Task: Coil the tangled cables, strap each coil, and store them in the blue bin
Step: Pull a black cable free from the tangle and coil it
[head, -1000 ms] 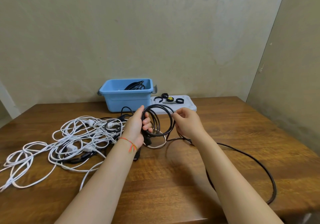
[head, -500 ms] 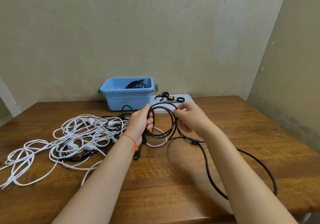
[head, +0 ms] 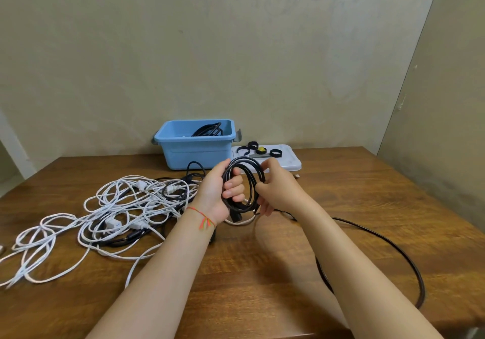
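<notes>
No text, label, brand, number or sign can be read anywhere in the view.

A brown wooden table (head: 341, 202) with a glossy, streaked grain fills the lower half of the view; its far edge meets the wall and its right corner sits close to the side wall. Behind it rises a pale beige plaster wall (head: 183, 49) with faint swirling marks near the top right. To the right stands a second beige wall panel (head: 451, 102), angled toward the viewer and joining the back wall at a straight vertical seam. At the far left edge, a narrow white strip (head: 11, 149) slants down behind the table.
</notes>
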